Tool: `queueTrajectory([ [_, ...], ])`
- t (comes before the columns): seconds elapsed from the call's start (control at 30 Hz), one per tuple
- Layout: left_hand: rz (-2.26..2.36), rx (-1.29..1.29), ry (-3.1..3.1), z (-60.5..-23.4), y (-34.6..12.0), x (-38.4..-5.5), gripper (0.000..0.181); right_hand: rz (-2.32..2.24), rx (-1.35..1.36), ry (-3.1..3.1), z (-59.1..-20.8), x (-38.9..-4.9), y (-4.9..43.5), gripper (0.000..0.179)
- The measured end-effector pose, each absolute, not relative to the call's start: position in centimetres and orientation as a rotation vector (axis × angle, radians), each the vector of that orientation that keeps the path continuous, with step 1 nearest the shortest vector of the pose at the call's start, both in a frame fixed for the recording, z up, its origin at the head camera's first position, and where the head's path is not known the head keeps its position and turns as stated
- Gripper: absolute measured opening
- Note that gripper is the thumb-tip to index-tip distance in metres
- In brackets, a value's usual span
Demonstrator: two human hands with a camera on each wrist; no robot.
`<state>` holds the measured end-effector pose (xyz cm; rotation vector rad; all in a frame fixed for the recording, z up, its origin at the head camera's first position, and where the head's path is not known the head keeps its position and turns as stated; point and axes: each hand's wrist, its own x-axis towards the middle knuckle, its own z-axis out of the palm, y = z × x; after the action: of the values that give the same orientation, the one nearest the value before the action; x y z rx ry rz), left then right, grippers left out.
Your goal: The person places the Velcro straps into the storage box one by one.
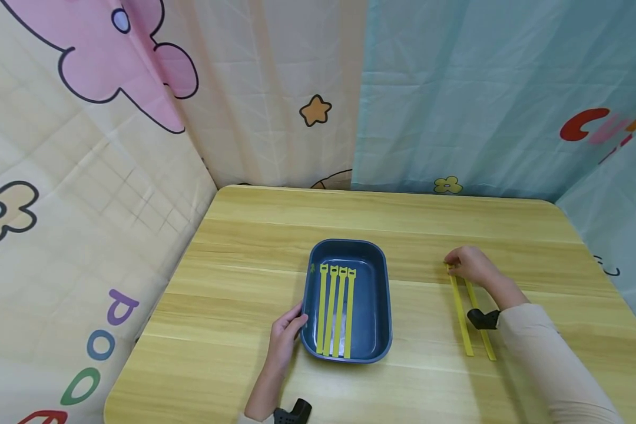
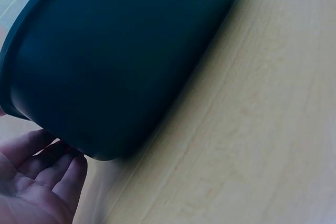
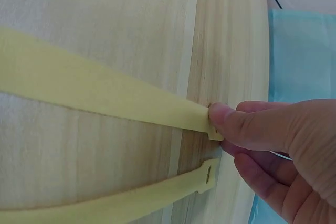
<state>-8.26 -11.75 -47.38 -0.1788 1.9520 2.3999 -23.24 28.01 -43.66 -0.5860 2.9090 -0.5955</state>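
Note:
A dark blue tray stands on the table, and several yellow hook-and-loop cable ties lie side by side in its left half, slotted heads toward the far end. My left hand grips the tray's left wall near the front corner, thumb at the rim and fingers outside and below it. Over at the right, my right hand pinches the head end of a yellow cable tie between thumb and fingers. A second loose cable tie lies just to its right on the wood.
The light wooden table has a rounded far edge against a printed curtain. Another curtain, blue, hangs at the back right. Black cameras sit on both wrists, the right one over the second tie.

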Motion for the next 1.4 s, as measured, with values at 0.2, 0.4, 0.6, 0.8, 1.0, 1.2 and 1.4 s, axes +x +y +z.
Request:
queueTrajectory([
  [0.2, 2.425, -0.161, 1.926, -47.41, -11.73, -8.36, 0.041, -0.610, -0.605, 2.902, -43.65, -23.20, 28.00, 0.024],
  [0.4, 2.430, -0.152, 1.922, -47.41, -11.75, -8.32, 0.043, -0.629, -0.602, 2.891, -43.83, -23.31, 28.09, 0.023],
  [0.6, 2.426, -0.170, 1.926, -47.52, -11.71, -8.35, 0.045, -0.654, -0.605, 2.898, -43.91, -23.25, 28.00, 0.024],
  [0.8, 2.421, -0.161, 1.936, -47.53, -11.73, -8.37, 0.044, -0.683, -0.594, 2.912, -44.12, -23.14, 27.89, 0.020],
  [1.0, 2.430, -0.161, 1.921, -47.47, -11.77, -8.36, 0.045, -0.728, -0.561, 2.899, -44.30, -23.07, 27.94, 0.018],
  [1.2, 2.442, -0.162, 1.900, -47.51, -11.77, -8.44, 0.045, -0.742, -0.547, 2.896, -44.18, -23.15, 28.02, 0.016],
  [1.4, 2.425, -0.154, 1.929, -47.63, -11.77, -8.44, 0.046, -0.739, -0.521, 2.889, -44.08, -23.15, 27.97, 0.014],
])
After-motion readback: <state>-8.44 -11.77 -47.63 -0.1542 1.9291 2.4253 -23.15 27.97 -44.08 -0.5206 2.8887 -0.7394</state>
